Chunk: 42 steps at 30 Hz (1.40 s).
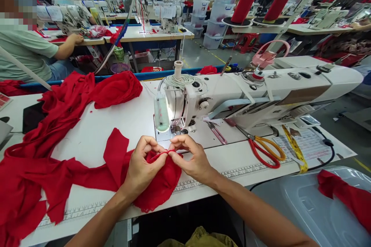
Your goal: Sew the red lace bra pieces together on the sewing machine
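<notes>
Between both hands is the edge of a red fabric piece [162,189], pinched just in front of the sewing machine's presser foot [176,129]. My left hand [143,162] grips the edge between thumb and fingers. Close beside it, my right hand [193,158] pinches the same edge with thumb and forefinger. The rest of the piece hangs over the table's front edge ruler. A strip of red cloth [89,175] runs left from it to a larger red heap [23,181]. The white sewing machine [261,88] stands right behind my hands.
Thread snips [217,133], scissors with red and orange handles [265,152], a yellow tape measure [295,150] and a printed sheet [311,146] lie at right. A plastic bin lid [304,204] with red cloth is lower right. Red thread cones [246,2] stand behind. A co-worker [26,50] sits far left.
</notes>
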Motion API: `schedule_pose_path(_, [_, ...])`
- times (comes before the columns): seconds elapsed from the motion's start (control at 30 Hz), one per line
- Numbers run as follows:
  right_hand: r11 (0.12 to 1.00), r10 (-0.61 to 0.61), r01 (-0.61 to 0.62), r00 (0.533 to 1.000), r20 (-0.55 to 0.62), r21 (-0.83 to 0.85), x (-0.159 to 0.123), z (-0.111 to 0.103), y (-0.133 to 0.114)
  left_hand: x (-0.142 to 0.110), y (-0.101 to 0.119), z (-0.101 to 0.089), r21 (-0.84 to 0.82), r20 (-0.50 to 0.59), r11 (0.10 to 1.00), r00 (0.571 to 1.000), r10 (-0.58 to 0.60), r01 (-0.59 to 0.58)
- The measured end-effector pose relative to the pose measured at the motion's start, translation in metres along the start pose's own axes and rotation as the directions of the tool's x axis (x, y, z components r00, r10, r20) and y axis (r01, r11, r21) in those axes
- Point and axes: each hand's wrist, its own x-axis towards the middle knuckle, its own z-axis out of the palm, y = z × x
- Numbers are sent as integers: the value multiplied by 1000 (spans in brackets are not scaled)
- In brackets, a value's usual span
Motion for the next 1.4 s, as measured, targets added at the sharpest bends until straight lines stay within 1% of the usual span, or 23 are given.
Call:
schedule_pose_path(0.13, [998,58,-58,998,-10,22,-2,5,-6,-1,0,-8,63,72,998,997,-1,-4])
schedule_pose_path(0.27, [982,174,-172,985,-19,72,-1,20,-13,0,1,-28,184,216,978,974,60,-100])
schedule_pose_path(0.33, [961,251,-249,968,-4,124,1,29,-13,7,4,-39,249,276,959,959,65,-137])
schedule_pose_path(0.43, [919,360,-365,931,65,146,9,33,-4,27,12,-47,410,393,897,920,-9,-166])
schedule_pose_path(0.53, [893,446,-450,886,128,0,20,25,9,53,16,-38,545,468,817,877,-110,-188])
schedule_pose_path(0.6, [875,479,-461,868,131,-149,26,14,16,66,12,-26,579,462,792,879,-122,-194])
schedule_pose_path(0.67, [857,492,-451,859,138,-248,29,1,18,73,6,-14,586,456,785,882,-116,-200])
schedule_pose_path(0.73, [865,434,-357,885,167,-352,27,-14,17,76,0,-4,578,478,788,871,-115,-213])
schedule_pose_path(0.77, [869,360,-255,914,189,-425,26,-22,16,77,-2,-1,571,494,791,861,-117,-220])
schedule_pose_path(0.8, [858,253,-111,941,225,-502,23,-30,16,78,-5,0,563,512,795,850,-120,-227])
schedule_pose_path(0.83, [825,124,57,952,278,-562,21,-37,16,79,-7,1,556,528,798,840,-123,-232])
schedule_pose_path(0.87, [772,-5,226,936,351,-595,20,-44,18,81,-9,1,549,542,802,831,-127,-236])
schedule_pose_path(0.93, [650,-192,489,846,497,-581,18,-54,24,86,-12,0,542,559,806,819,-132,-240])
schedule_pose_path(1.0, [557,-276,629,756,593,-543,18,-58,31,90,-12,-2,547,560,803,817,-141,-236])
schedule_pose_path(1.07, [522,-289,673,717,634,-524,19,-58,35,88,-7,-2,566,535,794,831,-149,-222])
schedule_pose_path(1.13, [522,-267,678,706,656,-517,20,-56,36,74,2,1,619,446,756,888,-115,-213])
schedule_pose_path(1.17, [527,-255,675,705,662,-516,20,-55,36,62,7,3,653,381,728,922,-74,-211])
schedule_pose_path(1.2, [533,-245,670,707,664,-517,20,-55,36,48,10,6,713,274,667,962,22,-218])
schedule_pose_path(1.23, [538,-240,663,712,660,-520,20,-55,36,32,11,10,764,190,605,974,121,-224])
schedule_pose_path(1.27, [545,-237,657,717,656,-521,20,-55,35,17,10,12,777,151,583,970,191,-236])
schedule_pose_path(1.3, [553,-235,651,720,653,-520,20,-55,35,4,5,13,767,150,583,958,245,-269])
schedule_pose_path(1.33, [559,-232,647,722,652,-518,19,-55,35,-6,-1,13,748,180,579,939,293,-324])
schedule_pose_path(1.4, [568,-221,638,726,651,-520,18,-55,35,-12,-18,4,720,306,534,893,329,-444])
